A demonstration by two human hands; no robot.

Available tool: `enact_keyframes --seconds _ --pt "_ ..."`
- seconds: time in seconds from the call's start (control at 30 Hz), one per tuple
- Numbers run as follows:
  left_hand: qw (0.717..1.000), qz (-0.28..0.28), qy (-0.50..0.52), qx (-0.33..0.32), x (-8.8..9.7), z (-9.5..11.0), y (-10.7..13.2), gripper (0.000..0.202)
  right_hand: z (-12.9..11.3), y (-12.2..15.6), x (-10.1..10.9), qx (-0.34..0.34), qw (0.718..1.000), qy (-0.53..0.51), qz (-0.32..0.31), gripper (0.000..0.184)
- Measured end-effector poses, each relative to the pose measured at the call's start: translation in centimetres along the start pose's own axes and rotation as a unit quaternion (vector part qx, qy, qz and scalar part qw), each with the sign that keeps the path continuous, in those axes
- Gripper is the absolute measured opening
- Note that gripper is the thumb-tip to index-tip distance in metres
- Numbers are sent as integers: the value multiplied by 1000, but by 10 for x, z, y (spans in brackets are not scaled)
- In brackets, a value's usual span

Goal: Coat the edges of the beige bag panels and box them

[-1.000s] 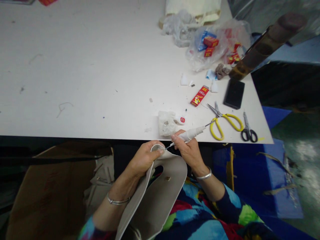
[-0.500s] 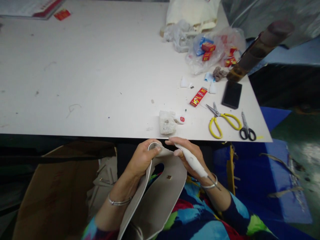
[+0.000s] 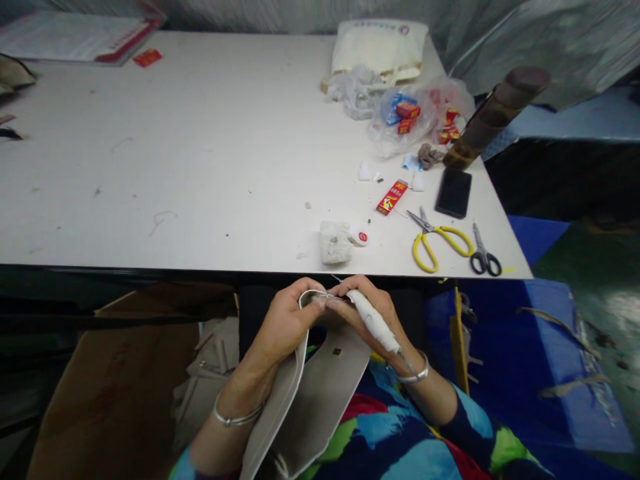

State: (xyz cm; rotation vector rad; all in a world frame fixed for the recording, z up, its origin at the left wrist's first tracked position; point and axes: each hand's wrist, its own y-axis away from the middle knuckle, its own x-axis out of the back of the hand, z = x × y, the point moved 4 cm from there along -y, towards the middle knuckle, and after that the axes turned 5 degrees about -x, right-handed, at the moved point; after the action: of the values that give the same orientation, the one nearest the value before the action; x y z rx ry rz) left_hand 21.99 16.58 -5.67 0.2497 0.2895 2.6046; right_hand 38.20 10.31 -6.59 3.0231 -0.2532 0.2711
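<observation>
**Both my hands meet at the edge of the bag**

My left hand [image 3: 286, 317] is clamped on the top edge of the bag [image 3: 327, 390], thumb on the side nearest me. My right hand [image 3: 373, 300] is closed round the tool [image 3: 376, 324], its fingertips at that same edge, touching or nearly touching those of the left. Just what those fingertips grip is too small to tell. The tool's white handle lies along my right hand, and its thin metal end points back towards the bangle [image 3: 417, 375] on that wrist; the front of the tool is partly hidden by my fingers.

The bag hangs open below my hands, towards my lap, its clasp [image 3: 337, 351] just under my right palm. Another bangle [image 3: 239, 420] circles my left wrist.

Just beyond my fingertips is the near edge of the table [image 3: 225, 133], with the white block [image 3: 335, 243] on it. Farther out and to the right of my right hand lie the red box [image 3: 393, 197], the yellow scissors [image 3: 434, 230], the black scissors [image 3: 481, 251] and the phone [image 3: 453, 193]. Behind the phone stands the flask [image 3: 493, 120]. Below and left of my left hand sits the carton [image 3: 115, 400].
</observation>
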Motion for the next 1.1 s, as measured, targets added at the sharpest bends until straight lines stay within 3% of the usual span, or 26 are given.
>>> enact_keyframes --seconds 0.17,0.6,1.1 --pt "1000 -10 -10 -13 0 7 5 16 -12 4 1 -12 1000 15 -19 17" --pt "999 -3 40 -11 2 13 17 25 -26 8 -10 64 997 29 -24 9" --pt "997 13 80 -3 1 11 23 30 -27 8 -15 33 999 39 -19 9"
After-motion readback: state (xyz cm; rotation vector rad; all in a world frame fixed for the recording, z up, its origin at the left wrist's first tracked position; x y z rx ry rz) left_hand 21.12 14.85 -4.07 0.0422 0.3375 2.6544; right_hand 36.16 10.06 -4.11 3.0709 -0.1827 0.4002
